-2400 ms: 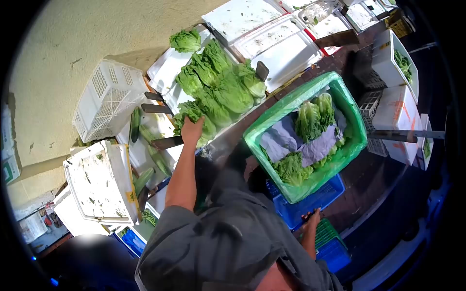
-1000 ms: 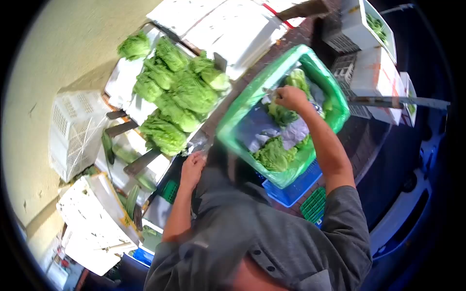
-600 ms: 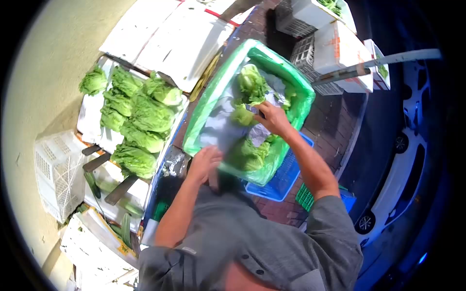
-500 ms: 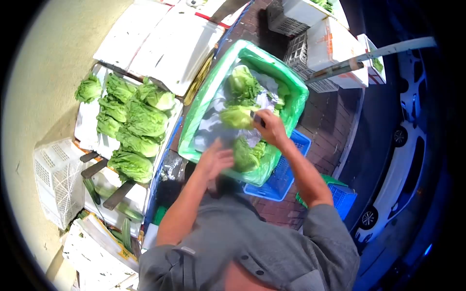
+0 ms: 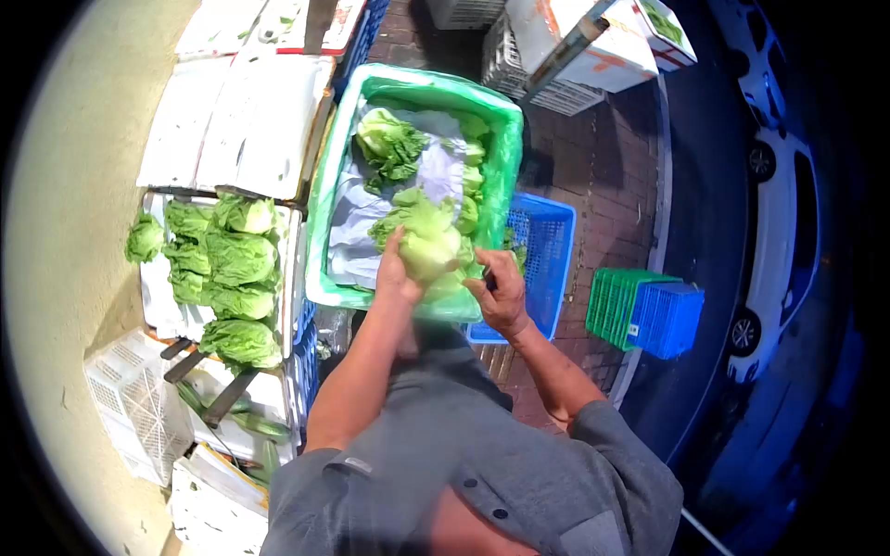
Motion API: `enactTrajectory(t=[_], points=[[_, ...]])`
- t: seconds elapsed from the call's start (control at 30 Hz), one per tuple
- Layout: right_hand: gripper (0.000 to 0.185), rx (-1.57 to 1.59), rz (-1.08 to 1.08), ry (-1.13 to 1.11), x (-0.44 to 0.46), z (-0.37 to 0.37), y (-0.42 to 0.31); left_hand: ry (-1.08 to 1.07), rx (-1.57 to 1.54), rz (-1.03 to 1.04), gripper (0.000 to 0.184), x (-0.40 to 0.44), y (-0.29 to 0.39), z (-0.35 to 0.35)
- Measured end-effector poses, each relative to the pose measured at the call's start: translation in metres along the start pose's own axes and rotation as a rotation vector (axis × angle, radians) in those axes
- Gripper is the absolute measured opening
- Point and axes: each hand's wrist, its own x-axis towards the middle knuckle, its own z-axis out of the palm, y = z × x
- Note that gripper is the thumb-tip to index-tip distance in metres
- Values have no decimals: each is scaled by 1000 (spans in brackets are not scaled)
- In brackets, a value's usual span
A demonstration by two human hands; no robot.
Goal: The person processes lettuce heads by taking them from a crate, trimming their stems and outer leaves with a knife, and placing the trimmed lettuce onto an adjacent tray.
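Note:
My left hand [image 5: 399, 272] is wrapped round the near-left side of a lettuce head [image 5: 428, 243], its pale base towards me. Just right of the base is my right hand [image 5: 502, 289], fingers curled closed; a small dark thing at them is too unclear to name. Both hands are over the near end of a crate lined with green plastic [image 5: 505, 139]. Inside the crate, another lettuce [image 5: 389, 144] lies on pale purple paper [image 5: 350, 218], and more lettuces line the right side.
Several lettuces [image 5: 241, 258] lie on a white surface at left, with cucumbers [image 5: 260, 425] and a white basket [image 5: 139, 403] nearer. A blue crate [image 5: 552, 269] stands beside the lined one. Green [image 5: 612, 306] and blue baskets [image 5: 666, 320] sit further right; white boxes [image 5: 593, 46] stand beyond.
The view has turned and shifted. A lettuce was lifted from the crate by my right hand; my left hand, earlier free, has come round it, and my right hand has moved to its base.

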Motion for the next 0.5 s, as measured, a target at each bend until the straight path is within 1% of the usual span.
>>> enactTrajectory(t=[0.03,0.1,0.13,0.17,0.27,0.33,0.43,0.5], points=[[51,16,148,-25,-8,-7,1,6,-12,-3,57,3,-6,1],[53,65,177,-2,-22,-6,9,19,-35,-7,57,7,-18,4],[54,89,189,8,-26,-5,12,97,-31,-39,57,5,-24,11],[57,88,136,27,-30,-2,13,71,-29,-43,56,6,-29,12],[63,-27,118,14,-31,-9,7,3,-44,-42,54,17,-49,2],[66,-84,98,-5,-35,-12,11,-4,-19,-35,54,21,-59,-2],[67,-108,152,-29,-43,-22,13,23,8,-22,52,13,-74,9],[67,-103,108,8,-46,-23,22,32,25,-31,49,12,-80,12]])
